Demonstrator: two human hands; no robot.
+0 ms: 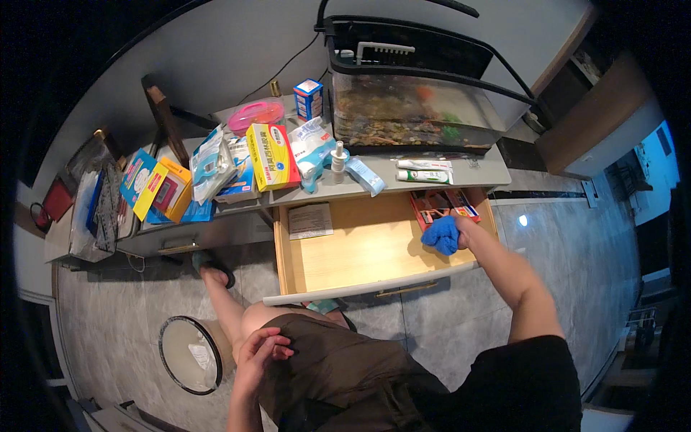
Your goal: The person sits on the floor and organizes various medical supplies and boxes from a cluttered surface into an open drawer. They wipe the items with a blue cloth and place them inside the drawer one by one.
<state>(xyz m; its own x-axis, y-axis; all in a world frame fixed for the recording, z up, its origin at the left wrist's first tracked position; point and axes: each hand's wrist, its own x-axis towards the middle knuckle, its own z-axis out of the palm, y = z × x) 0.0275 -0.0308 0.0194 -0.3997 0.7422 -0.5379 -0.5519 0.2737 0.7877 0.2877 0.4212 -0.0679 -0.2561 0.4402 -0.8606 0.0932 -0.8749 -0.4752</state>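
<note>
My right hand (463, 231) grips a crumpled blue cloth (441, 236) over the right end of a pulled-out wooden drawer (367, 243). Just behind the cloth, a red box (424, 205) with small items sits in the drawer's back right corner. A printed paper sheet (311, 220) lies flat at the drawer's back left. Over my lap, my left hand (262, 348) holds nothing, its fingers loosely bent and apart. Two ointment tubes (425, 171) rest on the cabinet top (388, 156) behind the drawer.
A fish tank (410, 108) stands on the cabinet. To its left are a yellow and red medicine box (272, 156), a white-blue packet (312, 151), a spray bottle (338, 162) and a pink-lidded container (255, 116). A waste bin (190, 353) stands on the floor by my leg.
</note>
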